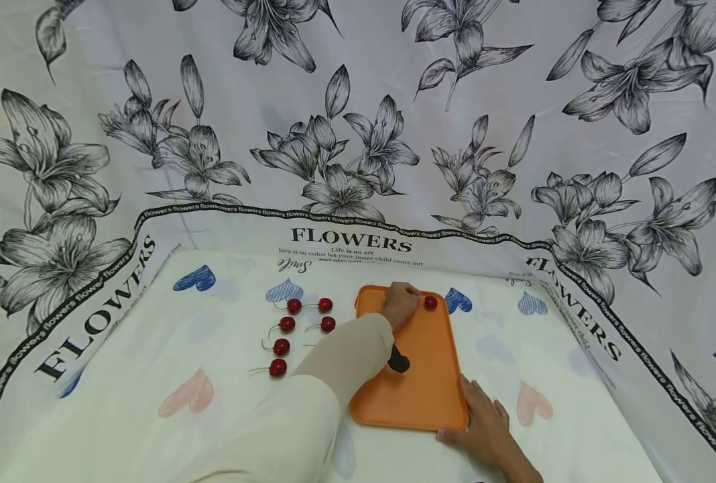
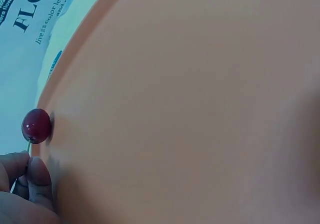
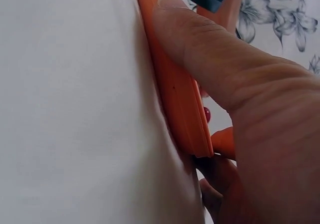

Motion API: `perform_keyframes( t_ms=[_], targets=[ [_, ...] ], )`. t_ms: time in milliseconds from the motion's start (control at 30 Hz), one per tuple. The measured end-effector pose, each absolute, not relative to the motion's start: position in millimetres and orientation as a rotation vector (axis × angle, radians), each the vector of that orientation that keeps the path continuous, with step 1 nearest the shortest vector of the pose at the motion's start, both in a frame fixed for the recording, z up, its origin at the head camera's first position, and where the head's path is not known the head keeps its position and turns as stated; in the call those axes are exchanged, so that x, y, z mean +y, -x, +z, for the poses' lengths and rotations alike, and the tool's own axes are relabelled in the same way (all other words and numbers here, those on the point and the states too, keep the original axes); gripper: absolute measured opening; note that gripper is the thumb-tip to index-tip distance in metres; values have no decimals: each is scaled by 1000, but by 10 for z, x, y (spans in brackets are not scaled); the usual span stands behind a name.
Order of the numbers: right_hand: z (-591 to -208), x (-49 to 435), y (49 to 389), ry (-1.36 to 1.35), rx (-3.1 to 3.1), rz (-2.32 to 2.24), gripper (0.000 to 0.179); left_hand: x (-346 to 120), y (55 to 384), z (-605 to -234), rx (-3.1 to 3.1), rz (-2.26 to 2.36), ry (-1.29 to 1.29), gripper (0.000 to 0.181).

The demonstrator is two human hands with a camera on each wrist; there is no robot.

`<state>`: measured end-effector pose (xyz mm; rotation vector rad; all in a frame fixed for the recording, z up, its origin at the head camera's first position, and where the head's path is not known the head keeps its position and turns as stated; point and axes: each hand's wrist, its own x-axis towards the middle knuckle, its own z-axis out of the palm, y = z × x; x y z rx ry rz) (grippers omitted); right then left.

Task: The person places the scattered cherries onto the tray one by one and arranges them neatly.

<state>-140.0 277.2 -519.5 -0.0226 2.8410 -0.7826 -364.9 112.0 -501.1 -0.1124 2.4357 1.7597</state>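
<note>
My left hand (image 1: pixel 401 302) reaches over the far part of an orange tray (image 1: pixel 412 396). Thumb and fingertips pinch the green stem of a red cherry (image 2: pixel 36 126), which appears at the tray's far right corner as a cherry (image 1: pixel 430 302) in the head view. Down at the near right corner, my right hand (image 1: pixel 483 421) grips the tray's edge. Its thumb (image 3: pixel 200 43) presses along the near side while the other fingers lie round the corner, partly hidden by the hand in the right wrist view.
Left of the tray, several stemmed cherries (image 1: pixel 281 347) lie in two columns on the heart-printed white cloth (image 1: pixel 243 422); my left sleeve hides part of the nearer column. A black wrist camera (image 1: pixel 399 361) hangs under the left forearm. Behind stands a flower-printed curtain (image 1: pixel 364 194).
</note>
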Motion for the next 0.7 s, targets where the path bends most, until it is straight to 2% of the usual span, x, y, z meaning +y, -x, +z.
perform_keyframes(
  t_ms=[267,700],
  targets=[
    [-5213,2767,1369,20,2847,-813,118,1241,3697,-5024,2466,1742,215,9],
    [-5215,2735,1361,-17,2815,-804,116,1337,3665,-5059,2479,1789,205,8]
  ],
)
